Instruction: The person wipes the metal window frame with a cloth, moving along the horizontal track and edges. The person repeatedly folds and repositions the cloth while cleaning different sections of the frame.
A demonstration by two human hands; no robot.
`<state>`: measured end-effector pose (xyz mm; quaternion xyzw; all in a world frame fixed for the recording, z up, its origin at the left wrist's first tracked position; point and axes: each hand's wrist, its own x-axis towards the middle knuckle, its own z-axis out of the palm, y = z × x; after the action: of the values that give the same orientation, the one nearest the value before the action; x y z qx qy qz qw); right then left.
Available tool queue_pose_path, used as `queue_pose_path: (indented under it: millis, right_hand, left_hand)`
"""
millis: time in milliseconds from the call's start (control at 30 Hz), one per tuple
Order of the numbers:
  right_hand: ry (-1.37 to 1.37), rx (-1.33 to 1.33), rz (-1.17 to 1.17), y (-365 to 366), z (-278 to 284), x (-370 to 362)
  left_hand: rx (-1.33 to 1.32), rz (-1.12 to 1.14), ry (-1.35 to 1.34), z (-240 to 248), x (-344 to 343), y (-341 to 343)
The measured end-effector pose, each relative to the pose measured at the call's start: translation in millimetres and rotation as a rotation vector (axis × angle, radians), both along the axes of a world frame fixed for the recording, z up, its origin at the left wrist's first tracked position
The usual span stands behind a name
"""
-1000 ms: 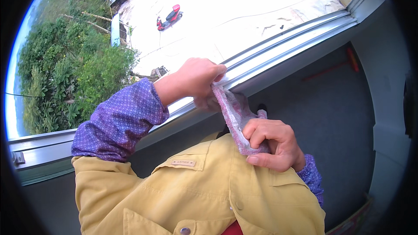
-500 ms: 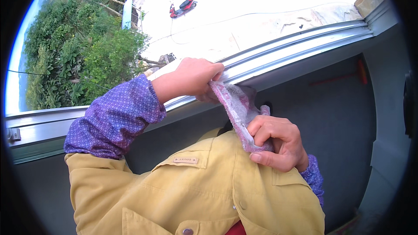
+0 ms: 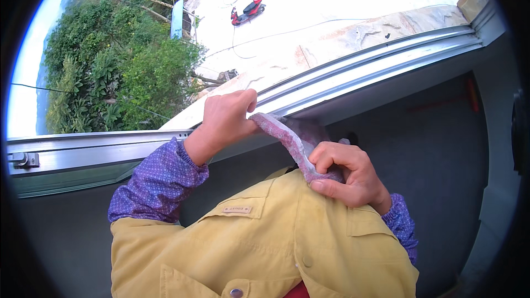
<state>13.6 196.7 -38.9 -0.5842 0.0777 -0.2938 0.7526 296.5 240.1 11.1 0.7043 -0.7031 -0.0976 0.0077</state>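
Observation:
A pink and grey cloth [image 3: 282, 136] is stretched between my two hands, just inside the window sill. My left hand [image 3: 227, 115] grips its upper left end close to the metal window track [image 3: 353, 73], fingers closed. The near right end is pinched by my right hand [image 3: 350, 175] between thumb and curled fingers, in front of my yellow jacket. Between the hands the cloth's edge sags in a curve, and its back part looks blurred against the wall below the sill.
A sliding window frame with a latch [image 3: 23, 160] is at the left. Beyond the sill lies a stone ledge [image 3: 331, 41]; far below are a red scooter [image 3: 248, 11] and green trees [image 3: 130, 60]. A red-handled object [image 3: 472, 95] stands in shadow at the right.
My left hand has moved left and slightly down, off the track, with the cloth's end. The right hand rose a little. The outside view has shifted right.

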Motion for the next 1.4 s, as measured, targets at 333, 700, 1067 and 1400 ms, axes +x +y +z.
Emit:
queue_pose_path:
  millis: [333, 700, 1067, 1400]
  right_hand:
    - [-0.059, -0.094, 0.036, -3, 1, 18]
    - [-0.007, -0.063, 0.037, -8, 5, 21]
    - [0.03, -0.035, 0.036, 1, 15, 32]
    - [0.038, -0.18, 0.25, 18, 26, 83]
  left_hand:
    - [-0.299, 0.501, 0.535, -31, -1, 24]
    - [0.059, -0.1, 0.163, -22, 1, -17]
    - [0.245, -0.028, 0.022, -11, 43, 21]
    - [0.26, -0.117, -0.287, 3, 76, 72]
